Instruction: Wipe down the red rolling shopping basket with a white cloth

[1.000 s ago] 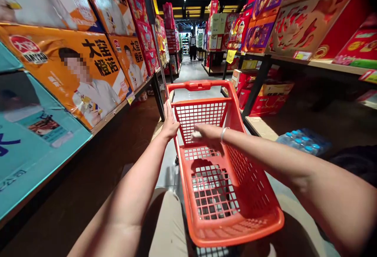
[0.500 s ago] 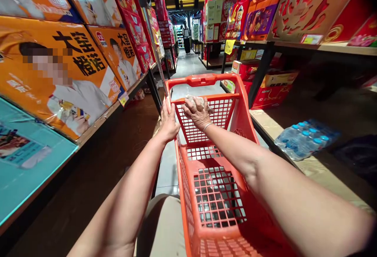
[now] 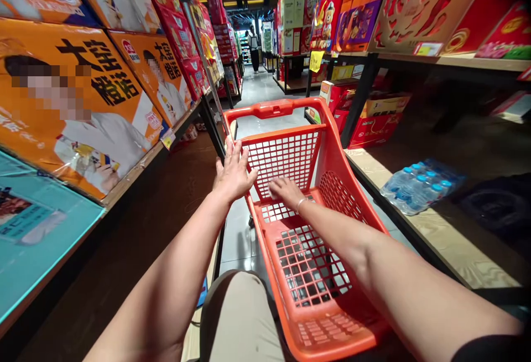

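Observation:
A red plastic shopping cart [image 3: 305,312] with grid panels stands in front of me, its inside bare. My left hand [image 3: 235,173] rests on the cart's left rim, fingers apart. Inside the basket, low by the inner grid panel [image 3: 282,157], is my right hand [image 3: 286,193], a band at its wrist. Its fingers are bent over a pale cloth, which is mostly hidden and blurred by motion.
Orange boxes [image 3: 78,108] and a teal box [image 3: 41,235] fill the left shelf. On the right are gift boxes [image 3: 410,11] above and bottled water [image 3: 415,188] on a low wooden shelf. A person [image 3: 253,47] stands far down the aisle.
My right hand has moved down the inner grid panel with the pale cloth. My left hand stays on the left rim, its fingers a little more spread. The view has shifted slightly.

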A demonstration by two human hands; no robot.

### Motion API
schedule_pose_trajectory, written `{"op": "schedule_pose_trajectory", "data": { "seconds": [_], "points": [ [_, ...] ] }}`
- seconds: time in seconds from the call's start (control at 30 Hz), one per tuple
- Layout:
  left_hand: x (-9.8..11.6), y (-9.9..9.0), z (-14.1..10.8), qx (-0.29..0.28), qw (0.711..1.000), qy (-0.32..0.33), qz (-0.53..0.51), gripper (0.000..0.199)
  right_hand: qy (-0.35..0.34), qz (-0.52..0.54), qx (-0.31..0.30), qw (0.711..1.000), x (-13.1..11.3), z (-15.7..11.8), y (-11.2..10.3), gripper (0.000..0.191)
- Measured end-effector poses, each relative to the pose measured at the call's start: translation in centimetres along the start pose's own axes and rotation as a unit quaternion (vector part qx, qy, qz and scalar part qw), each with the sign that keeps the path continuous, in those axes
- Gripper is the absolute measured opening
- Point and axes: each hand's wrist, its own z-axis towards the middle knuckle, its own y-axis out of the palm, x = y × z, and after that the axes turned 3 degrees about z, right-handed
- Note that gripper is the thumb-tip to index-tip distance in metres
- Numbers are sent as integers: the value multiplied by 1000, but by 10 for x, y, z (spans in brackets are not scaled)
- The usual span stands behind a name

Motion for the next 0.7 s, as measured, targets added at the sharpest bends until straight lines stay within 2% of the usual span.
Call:
{"op": "schedule_pose_trajectory", "data": {
  "seconds": [0.03, 0.07, 0.13, 0.2, 0.27, 0.37, 0.43, 0.5, 0.57, 0.67, 0.7],
  "points": [
    [-1, 1, -1, 4, 1000, -1, -7, 72, 24, -2, 40, 999, 3, 13, -16, 57],
    [-2, 2, -1, 9, 1000, -2, -15, 72, 58, -3, 109, 992, 7, 25, -33, 63],
    [-6, 5, -2, 21, 999, 1, -32, 72, 129, -12, 231, 964, 21, 43, -58, 67],
    [-9, 10, -2, 41, 998, 8, -49, 74, 185, -13, 275, 943, 37, 46, -63, 68],
    [-14, 17, -1, 67, 995, 20, -66, 74, 209, -3, 234, 950, 46, 32, -46, 66],
    [-20, 29, 3, 109, 989, 45, -89, 72, 211, 23, 81, 974, 44, -7, 2, 58],
    [-24, 36, 6, 132, 984, 60, -101, 71, 220, 48, -26, 974, 36, -28, 30, 51],
    [-27, 42, 7, 151, 980, 70, -110, 70, 238, 63, -83, 966, 27, -37, 45, 49],
    [-29, 45, 7, 163, 977, 77, -115, 70, 302, 64, -70, 949, 21, -32, 48, 50],
    [-31, 48, 8, 171, 975, 82, -119, 72, 443, 64, -28, 894, 11, -14, 48, 50],
    [-31, 49, 8, 173, 974, 83, -120, 73, 470, 68, -25, 879, 5, -8, 49, 49]
  ]
}}
